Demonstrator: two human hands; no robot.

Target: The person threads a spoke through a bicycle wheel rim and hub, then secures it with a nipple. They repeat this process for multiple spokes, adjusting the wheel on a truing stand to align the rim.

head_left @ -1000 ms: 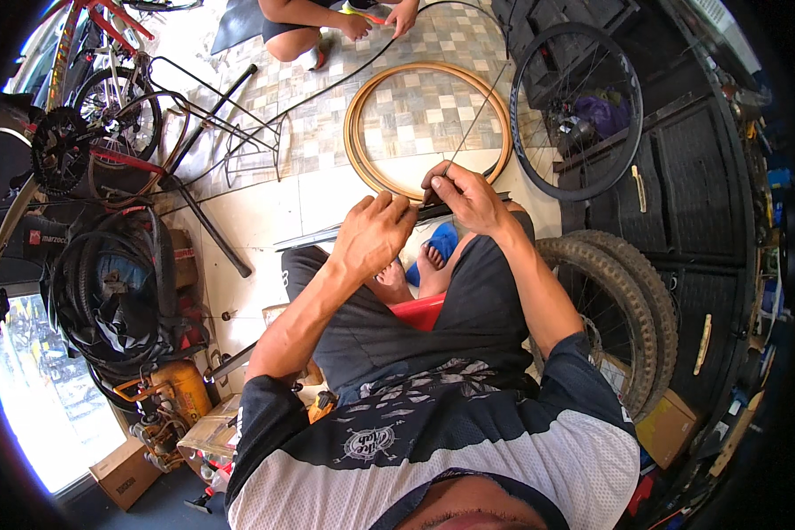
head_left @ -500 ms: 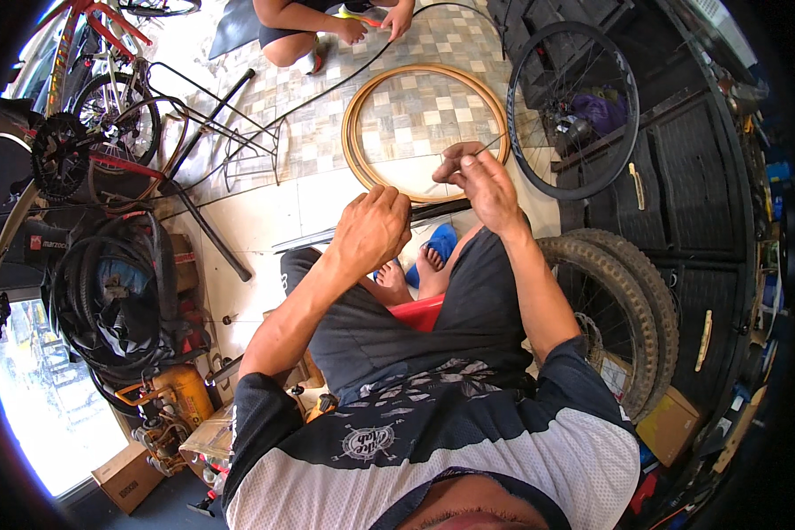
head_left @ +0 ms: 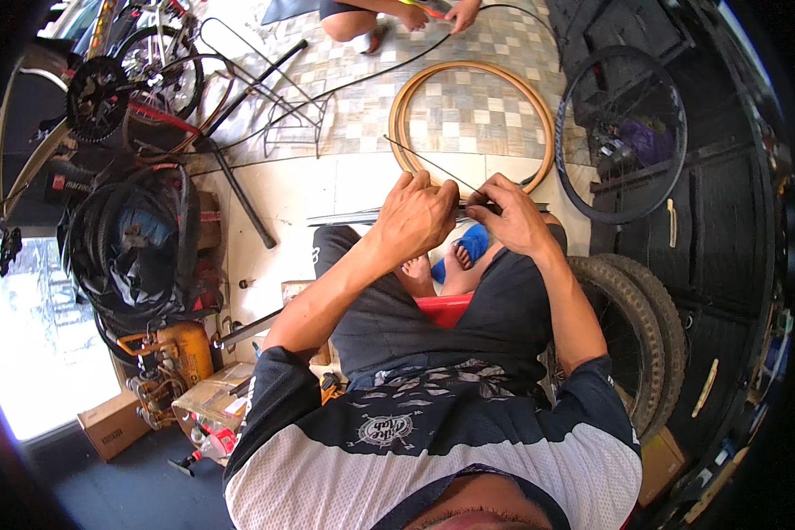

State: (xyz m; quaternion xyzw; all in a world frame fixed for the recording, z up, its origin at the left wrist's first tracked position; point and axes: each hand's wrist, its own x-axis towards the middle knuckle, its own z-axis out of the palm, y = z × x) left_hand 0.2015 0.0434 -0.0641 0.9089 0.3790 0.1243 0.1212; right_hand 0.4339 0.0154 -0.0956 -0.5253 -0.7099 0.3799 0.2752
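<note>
My right hand pinches one end of a thin dark spoke, which slants up and left past my left hand's knuckles. Close beside it, my left hand is closed with its back up. The curled fingers hide whatever it holds. Below and behind both hands, several long thin dark and silvery rods stretch crosswise near my knees. Beyond my hands, tan bicycle rims lie together on the floor.
A black-rimmed wheel leans by dark drawers at right, with knobby tyres nearer. At left are a bike frame, a black stand leg and coiled tyres. Another person's hands hold something at the far side.
My right hand has come down and nearer my left hand, and the spoke now slants up-left instead of up-right. The whole view has shifted, moving the surroundings rightward.
</note>
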